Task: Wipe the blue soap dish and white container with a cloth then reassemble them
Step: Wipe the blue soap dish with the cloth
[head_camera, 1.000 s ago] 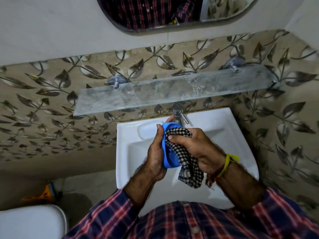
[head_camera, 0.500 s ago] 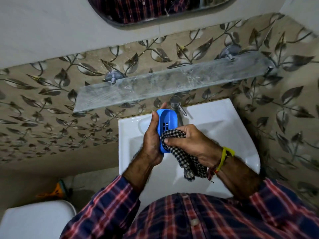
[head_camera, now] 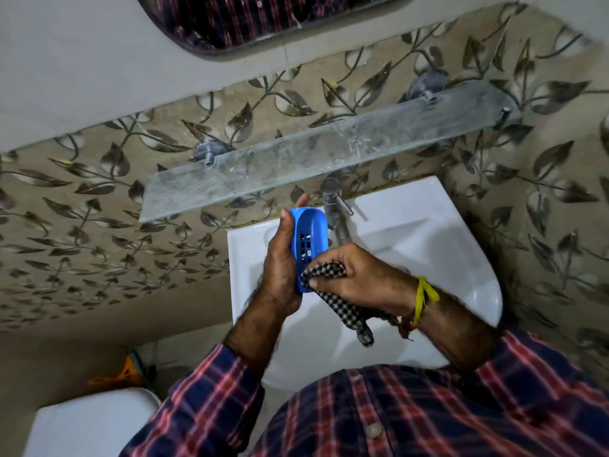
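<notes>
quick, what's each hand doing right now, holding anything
Left hand: closed around the blue soap dish, holding it on edge over the sink.
Right hand: closed on the checked cloth, pressing it against the dish's lower end.

You're looking down on a white sink (head_camera: 412, 245). Its steel tap (head_camera: 334, 209) rises at the rear rim, a glass shelf (head_camera: 296, 163) hangs above, a mirror (head_camera: 247, 18) higher, and a toilet (head_camera: 89, 423) sits lower left.

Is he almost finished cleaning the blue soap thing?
Not yet. The left hand holds the blue soap dish over the sink, and the right hand presses the checked cloth on its lower end. The white container isn't visible, so wiping it and reassembling seem left.
</notes>
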### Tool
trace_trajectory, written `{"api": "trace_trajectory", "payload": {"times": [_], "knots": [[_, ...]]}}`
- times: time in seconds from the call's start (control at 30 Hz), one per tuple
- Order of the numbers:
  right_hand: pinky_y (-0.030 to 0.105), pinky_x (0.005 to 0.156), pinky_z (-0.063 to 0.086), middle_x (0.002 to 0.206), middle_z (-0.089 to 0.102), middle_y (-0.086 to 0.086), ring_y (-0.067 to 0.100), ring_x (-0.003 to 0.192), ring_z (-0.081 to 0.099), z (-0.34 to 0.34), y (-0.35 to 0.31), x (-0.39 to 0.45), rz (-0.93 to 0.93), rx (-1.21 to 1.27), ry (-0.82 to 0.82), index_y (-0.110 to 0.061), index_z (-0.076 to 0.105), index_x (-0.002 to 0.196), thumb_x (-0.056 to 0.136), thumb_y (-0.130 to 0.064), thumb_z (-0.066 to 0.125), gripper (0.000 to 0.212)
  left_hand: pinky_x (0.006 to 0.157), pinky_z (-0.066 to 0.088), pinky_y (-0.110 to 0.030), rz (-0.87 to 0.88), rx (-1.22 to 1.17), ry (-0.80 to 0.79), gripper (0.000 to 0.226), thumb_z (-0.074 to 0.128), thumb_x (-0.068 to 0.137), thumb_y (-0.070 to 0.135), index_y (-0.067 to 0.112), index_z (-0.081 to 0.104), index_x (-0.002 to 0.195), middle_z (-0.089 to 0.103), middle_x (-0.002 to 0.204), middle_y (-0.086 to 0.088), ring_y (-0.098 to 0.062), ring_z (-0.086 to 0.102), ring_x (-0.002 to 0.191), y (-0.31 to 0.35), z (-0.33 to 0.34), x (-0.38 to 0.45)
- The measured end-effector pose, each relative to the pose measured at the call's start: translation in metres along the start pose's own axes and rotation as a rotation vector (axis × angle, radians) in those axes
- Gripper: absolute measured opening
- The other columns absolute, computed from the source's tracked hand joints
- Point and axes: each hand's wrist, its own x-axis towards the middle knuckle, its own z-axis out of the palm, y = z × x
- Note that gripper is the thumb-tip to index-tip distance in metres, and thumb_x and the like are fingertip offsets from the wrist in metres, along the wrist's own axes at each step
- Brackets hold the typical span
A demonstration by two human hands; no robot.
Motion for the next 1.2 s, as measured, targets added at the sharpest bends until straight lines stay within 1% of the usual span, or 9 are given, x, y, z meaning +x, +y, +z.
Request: {"api": "trace_trajectory", "payload": {"times": [0.13, 0.33, 0.47, 0.63, 0.83, 0.97, 1.03, 1.13, 1.2], "knots": [[0.037, 0.083, 0.058, 0.092, 0.075, -0.004, 0.013, 0.086, 0.07, 0.006, 0.0, -0.003, -0.065, -0.192, 0.045, -0.021, 0.075, 0.096, 0.087, -0.013, 0.068, 0.014, 0.081, 0.053, -0.039, -0.007, -0.007, 0.053, 0.053, 0.043, 0.092, 0.065, 0.037, 0.062, 0.133, 0.069, 0.105, -0.008, -0.024, 0.062, 0.087, -0.001, -0.001, -0.005], [0.038, 0.079, 0.056, 0.107, 0.07, -0.009, 0.021, 0.095, 0.067, 0.011, -0.002, -0.006, -0.113, -0.554, 0.124, -0.039, 0.065, 0.106, 0.083, -0.015, 0.058, 0.034, 0.072, 0.057, -0.035, -0.018, -0.062, 0.049, 0.055, 0.039, 0.095, 0.065, 0.034, 0.062, 0.134, 0.069, 0.114, -0.009, -0.024, 0.064, 0.085, 0.01, -0.009, -0.008], [0.036, 0.072, 0.055, 0.102, 0.07, -0.006, 0.022, 0.089, 0.066, 0.022, -0.01, -0.005, -0.231, -0.564, 0.161, -0.037, 0.065, 0.103, 0.08, -0.012, 0.056, 0.035, 0.075, 0.058, -0.039, -0.027, -0.046, 0.106, 0.054, 0.038, 0.097, 0.063, 0.032, 0.064, 0.133, 0.072, 0.108, -0.011, -0.029, 0.067, 0.083, 0.015, -0.013, -0.007], [0.024, 0.063, 0.041, 0.102, 0.069, -0.007, 0.022, 0.088, 0.065, 0.019, 0.002, -0.003, -0.226, -0.662, 0.207, -0.037, 0.066, 0.104, 0.081, -0.009, 0.056, 0.038, 0.086, 0.057, -0.046, 0.003, 0.076, 0.13, 0.048, 0.04, 0.097, 0.066, 0.04, 0.066, 0.127, 0.076, 0.115, -0.002, -0.027, 0.07, 0.093, 0.016, -0.013, -0.007], [0.034, 0.068, 0.053, 0.1, 0.067, -0.007, 0.024, 0.091, 0.065, 0.025, 0.005, 0.0, -0.318, -0.688, 0.213, -0.036, 0.063, 0.107, 0.078, -0.009, 0.056, 0.04, 0.082, 0.057, -0.045, -0.017, 0.087, 0.157, 0.048, 0.044, 0.093, 0.069, 0.037, 0.075, 0.112, 0.078, 0.102, -0.007, -0.032, 0.071, 0.093, 0.024, -0.022, -0.004], [0.037, 0.066, 0.053, 0.098, 0.064, -0.008, 0.022, 0.09, 0.063, 0.024, 0.009, -0.001, -0.361, -0.695, 0.206, -0.033, 0.062, 0.109, 0.084, -0.034, 0.067, 0.026, 0.082, 0.057, -0.042, -0.036, 0.063, 0.197, 0.052, 0.047, 0.087, 0.07, 0.032, 0.082, 0.093, 0.078, 0.097, -0.008, -0.03, 0.072, 0.086, 0.033, -0.024, -0.001], [0.038, 0.06, 0.052, 0.093, 0.063, -0.006, 0.025, 0.083, 0.064, 0.028, 0.009, 0.002, -0.44, -0.766, 0.271, -0.028, 0.064, 0.105, 0.082, -0.033, 0.067, 0.023, 0.077, 0.059, -0.04, -0.081, -0.037, 0.213, 0.056, 0.046, 0.089, 0.07, 0.027, 0.083, 0.085, 0.076, 0.097, -0.011, -0.029, 0.071, 0.082, 0.038, -0.024, 0.001], [0.038, 0.058, 0.051, 0.091, 0.063, -0.002, 0.028, 0.078, 0.063, 0.029, 0.008, 0.004, -0.477, -0.804, 0.356, -0.022, 0.067, 0.097, 0.076, -0.014, 0.065, 0.023, 0.075, 0.06, -0.04, -0.156, -0.075, 0.199, 0.066, 0.041, 0.089, 0.074, 0.021, 0.078, 0.102, 0.071, 0.105, -0.016, -0.031, 0.069, 0.085, 0.041, -0.021, 0.002], [0.036, 0.062, 0.051, 0.09, 0.064, -0.003, 0.025, 0.08, 0.063, 0.026, 0.007, 0.003, -0.417, -0.676, 0.37, -0.021, 0.067, 0.094, 0.078, -0.017, 0.069, 0.016, 0.083, 0.056, -0.042, -0.194, 0.058, 0.143, 0.078, 0.03, 0.088, 0.08, 0.021, 0.065, 0.126, 0.068, 0.122, -0.012, -0.03, 0.069, 0.1, 0.04, -0.021, 0.002]]}}
